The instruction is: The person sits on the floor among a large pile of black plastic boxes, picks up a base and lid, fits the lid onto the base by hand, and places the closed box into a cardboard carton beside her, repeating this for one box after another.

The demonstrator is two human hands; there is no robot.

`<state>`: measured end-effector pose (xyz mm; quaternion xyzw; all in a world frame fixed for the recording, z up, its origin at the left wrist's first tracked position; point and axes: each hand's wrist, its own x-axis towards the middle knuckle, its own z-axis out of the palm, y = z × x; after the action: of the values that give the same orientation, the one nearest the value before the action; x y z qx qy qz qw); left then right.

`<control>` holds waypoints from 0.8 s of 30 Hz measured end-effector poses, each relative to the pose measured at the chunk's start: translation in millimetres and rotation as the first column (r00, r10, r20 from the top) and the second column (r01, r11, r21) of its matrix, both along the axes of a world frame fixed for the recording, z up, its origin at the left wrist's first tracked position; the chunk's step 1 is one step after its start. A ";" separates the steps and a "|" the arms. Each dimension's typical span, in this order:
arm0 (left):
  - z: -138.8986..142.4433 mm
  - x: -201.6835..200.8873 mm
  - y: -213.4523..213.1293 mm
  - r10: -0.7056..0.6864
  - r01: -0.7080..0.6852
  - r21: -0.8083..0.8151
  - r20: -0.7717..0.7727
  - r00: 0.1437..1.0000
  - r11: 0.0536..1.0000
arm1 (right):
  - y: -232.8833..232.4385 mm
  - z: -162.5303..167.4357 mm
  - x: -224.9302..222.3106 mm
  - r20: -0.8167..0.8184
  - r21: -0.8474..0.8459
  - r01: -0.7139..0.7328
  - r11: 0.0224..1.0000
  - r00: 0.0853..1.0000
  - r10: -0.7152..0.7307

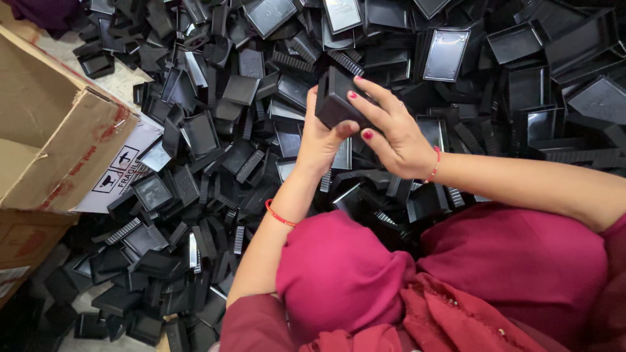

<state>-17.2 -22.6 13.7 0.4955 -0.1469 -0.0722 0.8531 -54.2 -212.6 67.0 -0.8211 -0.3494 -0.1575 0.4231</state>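
Below me the floor [120, 81] shows only in patches, pale and speckled, at the upper left and again near the bottom left corner. Almost all of it lies buried under a heap of black plastic trays [215, 150] that spreads from the left edge across to the far right, piled loosely at every angle. Some trays catch a soft, even light on their flat glossy faces. At my left stands an open brown cardboard box [55, 140], one flap folded outward with red print on it. A white printed sheet [120, 173] lies just beside that flap, partly under the trays. A dark purple cloth [42, 12] sits in the top left corner.
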 end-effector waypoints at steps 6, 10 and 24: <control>-15.4 -3.0 3.8 0.043 -0.043 -0.022 0.013 0.999 0.999 | -4.0 -0.4 5.6 -0.127 0.049 -0.131 0.990 0.983 0.136; -19.3 -5.3 4.7 0.068 -0.066 -0.037 0.047 0.997 0.997 | -3.0 -0.3 7.0 -0.096 0.038 -0.124 0.991 0.987 0.128; -19.7 -4.2 11.7 0.216 -0.208 -0.104 0.079 0.973 0.973 | 17.4 7.9 15.8 0.234 -0.201 0.013 0.980 0.972 0.035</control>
<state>-21.4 -11.0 -6.1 0.4699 -0.1345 0.0488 0.8710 -38.4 -195.1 75.0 -0.8330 -0.4159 -0.2157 0.2942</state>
